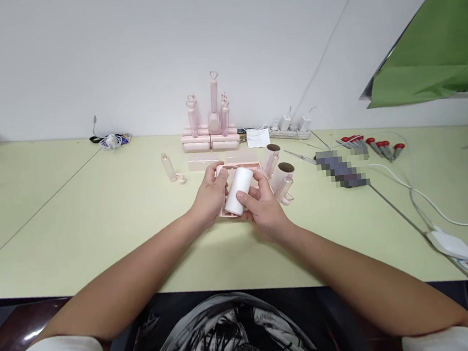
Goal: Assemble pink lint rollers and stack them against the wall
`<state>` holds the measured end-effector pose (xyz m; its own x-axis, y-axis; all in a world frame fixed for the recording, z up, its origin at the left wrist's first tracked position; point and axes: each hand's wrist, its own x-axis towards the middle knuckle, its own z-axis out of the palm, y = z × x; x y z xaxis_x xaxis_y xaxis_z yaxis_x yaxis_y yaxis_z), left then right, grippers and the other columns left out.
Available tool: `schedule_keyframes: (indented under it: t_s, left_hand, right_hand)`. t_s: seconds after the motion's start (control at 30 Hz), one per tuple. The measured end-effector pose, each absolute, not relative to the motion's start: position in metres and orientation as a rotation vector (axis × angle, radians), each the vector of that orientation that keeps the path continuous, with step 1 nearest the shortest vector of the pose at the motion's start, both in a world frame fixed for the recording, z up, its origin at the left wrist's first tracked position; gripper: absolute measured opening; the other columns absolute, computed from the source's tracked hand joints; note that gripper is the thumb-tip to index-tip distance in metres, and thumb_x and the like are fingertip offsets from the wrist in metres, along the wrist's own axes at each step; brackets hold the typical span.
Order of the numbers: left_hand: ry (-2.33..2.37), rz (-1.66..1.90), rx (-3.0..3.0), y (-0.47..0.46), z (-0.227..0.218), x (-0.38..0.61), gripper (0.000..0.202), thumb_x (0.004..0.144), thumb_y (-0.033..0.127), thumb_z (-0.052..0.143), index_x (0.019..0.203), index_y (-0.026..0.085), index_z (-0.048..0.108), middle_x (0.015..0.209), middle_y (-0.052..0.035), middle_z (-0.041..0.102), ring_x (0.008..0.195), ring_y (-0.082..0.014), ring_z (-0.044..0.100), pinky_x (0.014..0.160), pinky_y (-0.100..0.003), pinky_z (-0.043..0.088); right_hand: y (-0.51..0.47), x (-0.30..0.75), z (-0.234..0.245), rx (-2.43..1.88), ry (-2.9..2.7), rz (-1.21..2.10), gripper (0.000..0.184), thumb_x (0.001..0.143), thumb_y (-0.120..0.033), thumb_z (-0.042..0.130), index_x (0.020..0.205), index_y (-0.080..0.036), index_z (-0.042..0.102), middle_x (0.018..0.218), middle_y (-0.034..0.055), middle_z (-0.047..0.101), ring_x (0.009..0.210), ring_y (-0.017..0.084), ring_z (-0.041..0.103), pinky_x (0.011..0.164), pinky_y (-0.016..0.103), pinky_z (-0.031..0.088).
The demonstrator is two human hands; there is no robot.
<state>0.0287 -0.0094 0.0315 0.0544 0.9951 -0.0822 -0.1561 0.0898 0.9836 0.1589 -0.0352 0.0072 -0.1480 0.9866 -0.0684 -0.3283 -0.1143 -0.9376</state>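
Two hands meet at the centre of the frame above the pale green desk (98, 221). The right hand (264, 208) is closed around a white paper roll (238, 191); the left hand (210, 195) grips the flat pink plastic case (226, 212) beneath it. Clear pink tubes (278, 177) stand just right.

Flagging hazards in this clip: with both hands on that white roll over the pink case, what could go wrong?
1. The white roll sits only partly in the pink case; it might slip from the right hand.
2. The left hand could pinch between roll and case.
3. An elbow might topple the clear tubes beside them.
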Motion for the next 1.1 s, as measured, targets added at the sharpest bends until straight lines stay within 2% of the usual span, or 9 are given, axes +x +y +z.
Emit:
schedule_keyframes:
  t_s: [0.1,0.23,0.33,0.43,0.53,0.63,0.73,0.9,1.1]
  left_hand:
    - [1.071,1.209,1.025,-0.012,0.031,0.031,0.03,0.098,0.037,0.044,0.126,0.026,0.045,0.066,0.0055,0.043,0.05,-0.0091,0.042,0.047,-0.019,0.04]
    - [1.018,1.267,1.047,-0.012,0.024,0.034,0.025,0.097,0.036,0.043,0.12,0.025,0.042,0.076,0.0037,0.051,0.053,-0.009,0.046,0.049,-0.019,0.04]
    - [1.044,1.3,1.18,-0.009,0.02,0.03,0.02,0.096,0.038,0.046,0.11,0.024,0.044,0.081,0.0026,0.053,0.061,-0.0098,0.05,0.056,-0.02,0.044]
    - [0.985,1.285,1.381,-0.006,0.019,0.016,0.024,0.094,0.045,0.049,0.1,0.021,0.049,0.083,0.0007,0.054,0.073,-0.0122,0.054,0.066,-0.022,0.046]
    - [0.89,1.172,1.595,-0.002,0.02,-0.001,0.036,0.091,0.051,0.051,0.107,0.02,0.055,0.088,-0.0024,0.06,0.081,-0.0156,0.058,0.072,-0.025,0.047]
    - [0.894,1.07,1.868,0.001,0.021,-0.014,0.04,0.094,0.051,0.046,0.115,0.018,0.059,0.098,-0.0062,0.065,0.088,-0.0184,0.06,0.078,-0.028,0.047]
    - [0.91,1.014,2.084,0.003,0.022,-0.019,0.042,0.098,0.049,0.04,0.116,0.018,0.061,0.104,-0.0077,0.067,0.094,-0.0203,0.062,0.083,-0.03,0.047]
    - [0.913,0.962,2.211,0.002,0.024,-0.018,0.04,0.099,0.046,0.037,0.111,0.017,0.063,0.106,-0.006,0.069,0.094,-0.019,0.064,0.082,-0.029,0.047]
    - [0.978,0.847,2.252,0.0,0.025,-0.02,0.035,0.098,0.043,0.04,0.106,0.018,0.064,0.099,-0.0039,0.071,0.087,-0.018,0.065,0.076,-0.028,0.047]
  right_hand:
    - [-0.038,0.159,0.007,-0.944,-1.044,1.539,0.085,0.072,-0.039,0.078,0.139,-0.038,0.026,0.127,0.0061,0.061,0.099,0.026,0.067,0.069,0.044,0.062]
    - [-0.04,0.159,0.006,-0.913,-1.129,1.511,0.096,0.07,-0.032,0.079,0.144,-0.04,0.018,0.129,0.0065,0.059,0.103,0.027,0.066,0.068,0.042,0.062]
    - [-0.042,0.158,0.007,-0.93,-1.168,1.457,0.095,0.069,-0.025,0.076,0.144,-0.038,0.02,0.125,0.0061,0.06,0.103,0.026,0.065,0.068,0.038,0.06]
    - [-0.041,0.16,0.008,-0.948,-1.229,1.447,0.091,0.068,-0.019,0.071,0.143,-0.036,0.023,0.118,0.0049,0.062,0.092,0.023,0.065,0.064,0.033,0.058]
    - [-0.039,0.164,0.01,-0.969,-1.316,1.433,0.09,0.067,-0.016,0.066,0.144,-0.035,0.025,0.107,0.0022,0.062,0.08,0.019,0.061,0.06,0.029,0.053]
    - [-0.036,0.17,0.011,-1.041,-1.436,1.379,0.089,0.066,-0.015,0.063,0.146,-0.034,0.026,0.098,0.0003,0.06,0.075,0.016,0.057,0.059,0.027,0.049]
    - [-0.035,0.172,0.011,-1.114,-1.535,1.344,0.089,0.067,-0.017,0.063,0.147,-0.033,0.025,0.099,0.0016,0.059,0.076,0.017,0.057,0.059,0.027,0.047]
    - [-0.035,0.172,0.01,-1.193,-1.645,1.217,0.087,0.069,-0.028,0.071,0.144,-0.029,0.026,0.103,0.0034,0.059,0.081,0.018,0.057,0.069,0.032,0.048]
    - [-0.035,0.173,0.012,-1.271,-1.762,1.184,0.077,0.07,-0.024,0.065,0.139,-0.028,0.031,0.091,-0.0004,0.054,0.078,0.018,0.055,0.064,0.03,0.047]
